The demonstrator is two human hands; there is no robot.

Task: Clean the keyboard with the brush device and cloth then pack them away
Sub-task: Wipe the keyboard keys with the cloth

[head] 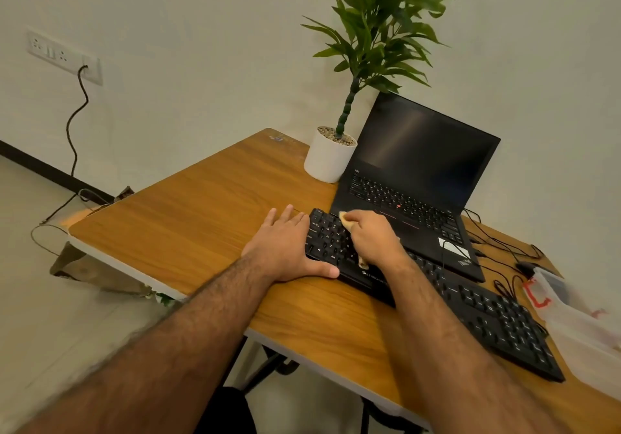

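A long black keyboard (pixel 487 312) lies slantwise on the wooden table (pixel 188 228). My right hand (pixel 373 237) presses a pale yellow cloth (pixel 346 218) onto the keys near the keyboard's left end; most of the cloth is hidden under the hand, with a bit showing at the wrist side. My left hand (pixel 285 245) lies flat against the keyboard's left end, fingers spread on the table and thumb along its front edge. The brush device is not in view.
An open black laptop (pixel 416 178) stands just behind the keyboard. A white pot with a green plant (pixel 327 158) is at the laptop's left. A clear plastic box (pixel 578 329) with a red clasp sits at the right edge, with black cables (pixel 497 242) beside it.
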